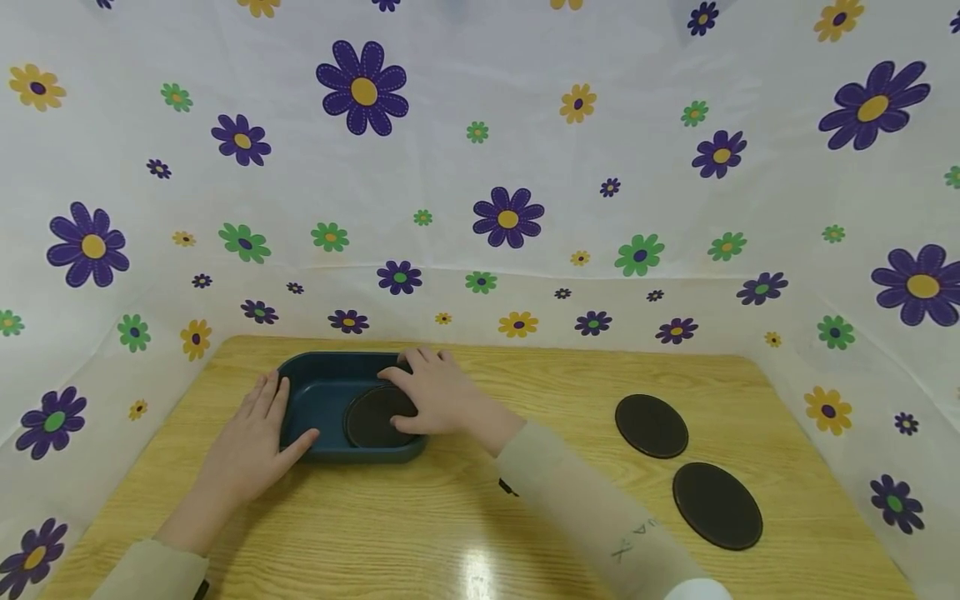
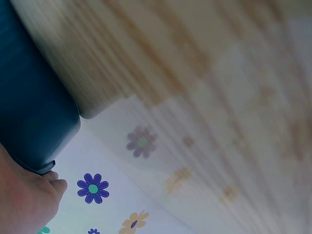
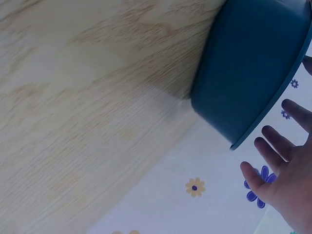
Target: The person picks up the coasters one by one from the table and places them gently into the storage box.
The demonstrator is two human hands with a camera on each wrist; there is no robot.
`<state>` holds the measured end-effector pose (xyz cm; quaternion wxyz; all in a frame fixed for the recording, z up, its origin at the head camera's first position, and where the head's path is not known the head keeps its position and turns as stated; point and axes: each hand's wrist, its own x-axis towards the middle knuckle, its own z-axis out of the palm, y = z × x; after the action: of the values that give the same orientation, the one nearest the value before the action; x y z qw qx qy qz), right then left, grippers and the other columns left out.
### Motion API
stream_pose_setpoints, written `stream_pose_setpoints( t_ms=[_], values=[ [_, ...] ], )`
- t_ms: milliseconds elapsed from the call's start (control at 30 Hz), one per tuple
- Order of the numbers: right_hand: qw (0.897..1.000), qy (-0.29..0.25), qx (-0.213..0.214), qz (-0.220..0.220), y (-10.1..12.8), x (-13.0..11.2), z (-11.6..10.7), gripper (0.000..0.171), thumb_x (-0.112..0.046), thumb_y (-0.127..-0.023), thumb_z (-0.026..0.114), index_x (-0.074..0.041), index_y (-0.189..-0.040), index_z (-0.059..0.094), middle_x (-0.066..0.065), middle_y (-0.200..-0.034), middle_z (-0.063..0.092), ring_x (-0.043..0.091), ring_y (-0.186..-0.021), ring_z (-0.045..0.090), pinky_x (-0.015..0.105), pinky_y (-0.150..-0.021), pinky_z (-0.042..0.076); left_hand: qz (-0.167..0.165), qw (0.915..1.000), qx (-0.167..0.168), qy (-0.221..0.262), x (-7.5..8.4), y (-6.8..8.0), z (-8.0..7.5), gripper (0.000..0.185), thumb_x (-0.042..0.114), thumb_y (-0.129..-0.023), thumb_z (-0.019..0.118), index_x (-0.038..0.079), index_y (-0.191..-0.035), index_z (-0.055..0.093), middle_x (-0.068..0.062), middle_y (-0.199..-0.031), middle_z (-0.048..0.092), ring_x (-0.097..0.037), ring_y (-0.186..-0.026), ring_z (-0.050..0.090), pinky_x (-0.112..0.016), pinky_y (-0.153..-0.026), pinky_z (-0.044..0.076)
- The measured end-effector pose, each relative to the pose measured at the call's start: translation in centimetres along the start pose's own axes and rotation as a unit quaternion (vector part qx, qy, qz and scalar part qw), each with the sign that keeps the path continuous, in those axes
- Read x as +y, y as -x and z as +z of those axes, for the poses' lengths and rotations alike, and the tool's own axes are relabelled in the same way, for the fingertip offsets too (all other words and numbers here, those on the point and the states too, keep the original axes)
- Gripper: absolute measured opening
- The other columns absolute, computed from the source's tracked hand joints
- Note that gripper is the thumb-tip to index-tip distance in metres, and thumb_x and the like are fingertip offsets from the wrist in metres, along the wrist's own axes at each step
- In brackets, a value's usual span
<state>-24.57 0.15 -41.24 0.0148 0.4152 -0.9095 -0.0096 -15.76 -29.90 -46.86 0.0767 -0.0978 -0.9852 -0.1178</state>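
Note:
A dark teal tray (image 1: 318,387) sits on the wooden table (image 1: 480,500). Inside it, toward its right side, lies a round black coaster (image 1: 369,418). My right hand (image 1: 420,396) reaches over the tray with spread, straight fingers and rests on the coaster's right part. My left hand (image 1: 270,421) lies flat against the tray's left wall, thumb at the front rim. The left wrist view shows the tray (image 2: 29,107) from outside with my left hand (image 2: 24,200) beside it. In the right wrist view the right hand's fingers (image 3: 278,180) spread beyond the tray (image 3: 248,63).
Two more black coasters lie flat on the table's right side, one farther back (image 1: 651,426) and one nearer (image 1: 717,505). A white cloth with flower print (image 1: 510,217) hangs behind and at both sides of the table.

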Motion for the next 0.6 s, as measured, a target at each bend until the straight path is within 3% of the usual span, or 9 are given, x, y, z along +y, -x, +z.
stream_pose_setpoints(
  t_ms=[233, 600],
  values=[
    [1.000, -0.024, 0.013, 0.016, 0.8, 1.4, 0.5, 0.065, -0.055, -0.101, 0.063, -0.030, -0.158, 0.048, 0.008, -0.156, 0.049, 0.028, -0.144, 0.046, 0.051, -0.116, 0.044, 0.003, 1.0000, 0.005, 0.002, -0.1, 0.1, 0.2, 0.100, 0.060, -0.105, 0.056, -0.012, -0.165, 0.019, -0.035, -0.173, 0.016, -0.050, -0.163, 0.012, -0.059, -0.135, 0.013],
    [0.995, -0.082, 0.024, 0.046, 2.8, 4.4, 1.5, 0.063, -0.051, -0.100, 0.065, -0.025, -0.156, 0.052, 0.008, -0.151, 0.050, 0.029, -0.141, 0.046, 0.052, -0.118, 0.042, -0.003, 1.0000, -0.005, 0.000, 0.1, -0.1, 0.0, 0.101, 0.061, -0.104, 0.056, -0.012, -0.164, 0.019, -0.035, -0.173, 0.015, -0.052, -0.162, 0.015, -0.063, -0.132, 0.019]
  ],
)
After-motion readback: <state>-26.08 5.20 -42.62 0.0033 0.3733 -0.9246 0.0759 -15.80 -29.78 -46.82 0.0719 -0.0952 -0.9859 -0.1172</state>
